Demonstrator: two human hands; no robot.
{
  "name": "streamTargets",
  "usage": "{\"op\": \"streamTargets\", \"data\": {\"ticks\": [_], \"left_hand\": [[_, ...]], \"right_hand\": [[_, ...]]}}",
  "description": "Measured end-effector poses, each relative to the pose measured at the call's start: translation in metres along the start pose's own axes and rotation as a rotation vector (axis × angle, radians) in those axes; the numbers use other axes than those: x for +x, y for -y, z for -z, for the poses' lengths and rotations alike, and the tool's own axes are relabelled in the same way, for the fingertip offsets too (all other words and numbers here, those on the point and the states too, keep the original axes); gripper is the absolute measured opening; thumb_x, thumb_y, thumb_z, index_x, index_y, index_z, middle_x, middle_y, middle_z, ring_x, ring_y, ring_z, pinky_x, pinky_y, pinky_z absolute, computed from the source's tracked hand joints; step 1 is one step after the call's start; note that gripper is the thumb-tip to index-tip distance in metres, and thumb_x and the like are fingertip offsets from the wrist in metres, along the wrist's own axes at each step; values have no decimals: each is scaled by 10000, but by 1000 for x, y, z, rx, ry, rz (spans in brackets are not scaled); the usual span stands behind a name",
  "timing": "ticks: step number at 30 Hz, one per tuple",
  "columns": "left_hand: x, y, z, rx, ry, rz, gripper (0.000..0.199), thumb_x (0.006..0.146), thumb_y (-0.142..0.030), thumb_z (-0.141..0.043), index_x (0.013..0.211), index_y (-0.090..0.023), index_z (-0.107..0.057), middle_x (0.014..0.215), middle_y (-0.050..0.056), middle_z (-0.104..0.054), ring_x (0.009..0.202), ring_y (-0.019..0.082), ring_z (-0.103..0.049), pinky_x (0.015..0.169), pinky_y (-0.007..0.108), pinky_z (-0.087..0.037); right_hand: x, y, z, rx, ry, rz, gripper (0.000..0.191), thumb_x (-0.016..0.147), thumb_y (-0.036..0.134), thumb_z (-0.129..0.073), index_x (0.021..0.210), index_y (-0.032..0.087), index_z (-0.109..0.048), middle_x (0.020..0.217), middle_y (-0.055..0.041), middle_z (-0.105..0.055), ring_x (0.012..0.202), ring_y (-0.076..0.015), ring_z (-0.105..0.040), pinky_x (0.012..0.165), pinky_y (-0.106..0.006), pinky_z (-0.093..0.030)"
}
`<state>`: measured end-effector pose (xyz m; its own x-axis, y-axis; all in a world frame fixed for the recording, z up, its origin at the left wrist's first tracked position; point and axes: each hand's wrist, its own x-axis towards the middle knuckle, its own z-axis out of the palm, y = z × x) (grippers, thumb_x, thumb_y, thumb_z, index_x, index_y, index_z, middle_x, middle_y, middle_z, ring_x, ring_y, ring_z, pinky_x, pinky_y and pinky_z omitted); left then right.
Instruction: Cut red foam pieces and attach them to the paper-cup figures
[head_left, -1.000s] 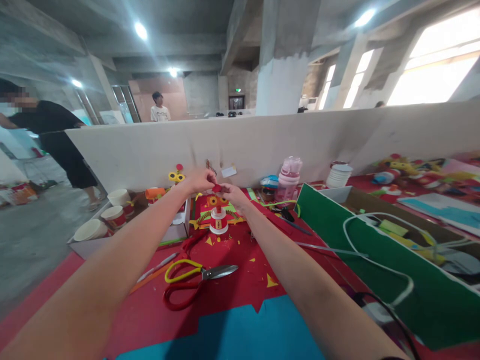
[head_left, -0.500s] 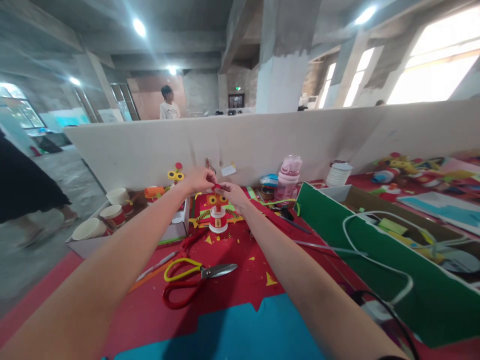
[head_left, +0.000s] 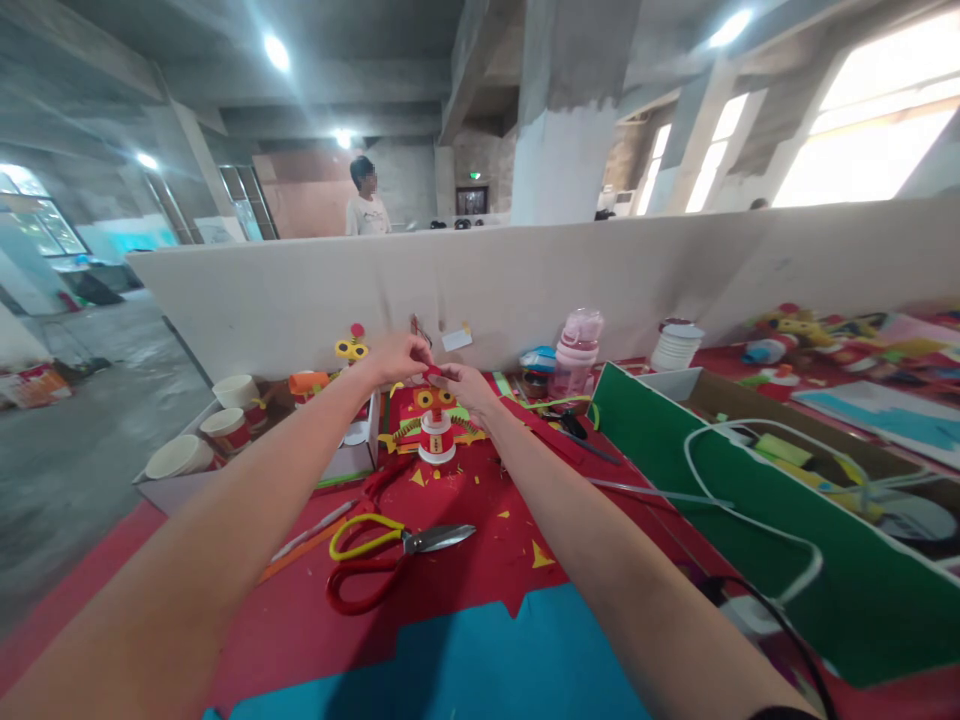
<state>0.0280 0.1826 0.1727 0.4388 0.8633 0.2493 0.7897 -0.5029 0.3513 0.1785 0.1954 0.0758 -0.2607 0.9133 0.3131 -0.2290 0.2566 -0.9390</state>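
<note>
Two hands on one tiny bit: your left hand and right hand both seem to have the red piece pinched in the fingertips, right above the cup figure. Probably held from both sides so it won't twist, but your fingers hide most of it. The figure stands upright on the table, coiled arms out sideways; no hand is on its base, so a bump could tip it imo. Your scissors lie nearer you, blades pointing right, likely handy there but kinda under your forearms. Yellow scraps litter the area. The box of paper cups crowds your left, the green-sided box your right, and the white panel limits reach behind.
</note>
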Motion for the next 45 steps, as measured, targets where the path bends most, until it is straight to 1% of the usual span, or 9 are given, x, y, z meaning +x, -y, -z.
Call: {"op": "streamTargets", "data": {"ticks": [15,24,29,32,35,37,40,43,45], "left_hand": [[3,4,-3,-9,7,-12,174,681,-180,-581,798,-144,-705,756,30,-715,695,130,-631,619,206,-452],[8,10,-9,10,-20,6,202,706,-176,-579,873,-162,-692,784,22,-705,696,120,-620,644,209,-451],[-2,1,3,59,-153,26,276,715,-254,-612,970,-163,-666,849,31,-681,709,118,-589,657,218,-441],[-23,1,11,22,-260,-10,330,730,-302,-601,1030,-170,-638,905,37,-665,720,119,-579,679,232,-445],[-62,0,9,-15,-342,6,302,775,-355,-560,1015,-182,-616,881,23,-664,732,127,-576,673,234,-439],[-97,-4,-3,21,-362,96,241,816,-413,-511,818,-195,-614,706,-8,-634,639,118,-546,609,226,-411],[-149,-9,-33,50,-239,193,364,884,-448,-382,655,-222,-551,553,-22,-563,531,126,-494,533,246,-379],[-183,-8,-60,-7,-156,180,257,881,-374,-383,820,-275,-612,771,-5,-670,699,170,-593,663,289,-456],[-191,-3,-69,-24,-202,187,221,835,-364,-473,993,-309,-617,991,6,-680,906,205,-611,811,324,-469]], "right_hand": [[-5,3,3,-33,70,32,373,682,514,-690,880,199,-708,841,6,-711,878,-164,-610,828,-262,-427],[1,3,8,69,-46,-129,616,756,722,-451,871,177,-716,887,-65,-720,896,-184,-622,822,-295,-436],[-2,5,17,55,-118,-123,645,771,742,-376,926,208,-702,1030,-59,-698,1031,-203,-580,896,-334,-391],[-18,10,23,63,-245,-100,653,772,747,-350,947,213,-682,1063,-58,-682,1074,-215,-558,908,-341,-390],[-49,14,20,84,-390,-22,614,782,732,-354,883,212,-664,1017,-66,-681,1013,-214,-581,888,-331,-415],[-79,12,10,67,-464,38,573,806,701,-348,819,212,-645,955,-72,-679,948,-209,-594,852,-325,-433],[-129,0,-15,-12,-570,21,446,819,623,-433,719,219,-590,781,-57,-650,769,-194,-580,732,-310,-447],[-171,-21,-40,-219,-436,4,345,827,540,-502,690,231,-573,660,-25,-602,649,-181,-542,611,-293,-412],[-189,-35,-51,-287,-358,13,350,860,522,-461,714,236,-600,674,-32,-615,659,-190,-562,609,-298,-413]]}}
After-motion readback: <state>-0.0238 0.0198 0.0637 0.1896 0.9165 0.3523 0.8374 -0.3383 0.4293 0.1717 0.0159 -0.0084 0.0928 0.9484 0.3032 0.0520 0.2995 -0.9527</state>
